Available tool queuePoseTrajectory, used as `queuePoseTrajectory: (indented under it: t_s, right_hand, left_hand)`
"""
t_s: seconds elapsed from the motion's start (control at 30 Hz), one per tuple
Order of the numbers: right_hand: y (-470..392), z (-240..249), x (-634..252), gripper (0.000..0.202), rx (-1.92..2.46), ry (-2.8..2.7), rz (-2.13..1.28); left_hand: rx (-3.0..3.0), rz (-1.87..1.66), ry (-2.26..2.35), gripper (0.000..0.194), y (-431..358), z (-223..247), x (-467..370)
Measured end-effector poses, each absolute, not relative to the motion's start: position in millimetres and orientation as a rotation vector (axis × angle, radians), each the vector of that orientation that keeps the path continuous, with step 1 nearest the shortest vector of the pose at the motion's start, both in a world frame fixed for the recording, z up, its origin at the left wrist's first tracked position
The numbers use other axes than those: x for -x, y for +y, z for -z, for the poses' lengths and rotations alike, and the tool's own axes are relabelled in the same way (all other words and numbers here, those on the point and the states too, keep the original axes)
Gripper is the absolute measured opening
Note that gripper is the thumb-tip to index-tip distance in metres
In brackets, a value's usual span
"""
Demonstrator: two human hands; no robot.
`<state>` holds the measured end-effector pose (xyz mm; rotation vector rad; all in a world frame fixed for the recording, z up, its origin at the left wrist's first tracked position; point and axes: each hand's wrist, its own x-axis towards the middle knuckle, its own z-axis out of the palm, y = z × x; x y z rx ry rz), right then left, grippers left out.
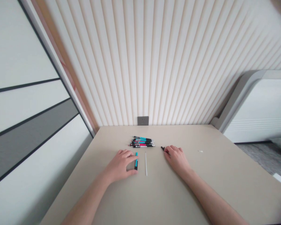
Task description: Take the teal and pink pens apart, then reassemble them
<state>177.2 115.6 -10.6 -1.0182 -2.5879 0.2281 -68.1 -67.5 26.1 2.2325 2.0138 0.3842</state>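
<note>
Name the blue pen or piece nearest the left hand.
The blue pen piece between the thumb and fingers of the left hand: it runs front to back, while the other blue ones lie crosswise in the pile of pens.

It looks like a home bedroom: seeming wardrobe (16,43) at left, ribbed wall (142,62) up top, apparent headboard (262,106) at right.

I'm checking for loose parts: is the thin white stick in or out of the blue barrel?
Out: the thin white stick lies on the table, visibly apart from the blue barrel at the left hand.
</note>
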Motion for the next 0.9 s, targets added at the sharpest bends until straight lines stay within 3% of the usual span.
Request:
queuePoseTrajectory:
  t_s: [0.1, 0.23, 0.57, 0.73, 0.9]
  right_hand:
    - [106, 9, -174, 0.012, 1.0, -2.551, -0.305]
    - [86, 7, -168, 0.011, 0.954, -2.519, -0.47]
    - [74, 7, -160, 0.011, 0.902, -2.492, -0.481]
    - [104, 8, -170, 0.018, 0.943, -2.346, -0.556]
    - [132, 15, -180, 0.031, 0.999, -2.38, -0.536]
  left_hand:
    - [-2.235, -0.391, 1.998, 0.054, -68, -25, 68]
    - [-2.256, -0.434, 2.018, 0.044, -68, -24, 68]
    - [-2.276, -0.434, 2.026, 0.045, -66, -19, 71]
    - [-2.288, -0.416, 2.013, 0.048, -67, -20, 72]
    - [-2.328, -0.483, 2.046, 0.037, -64, -24, 66]
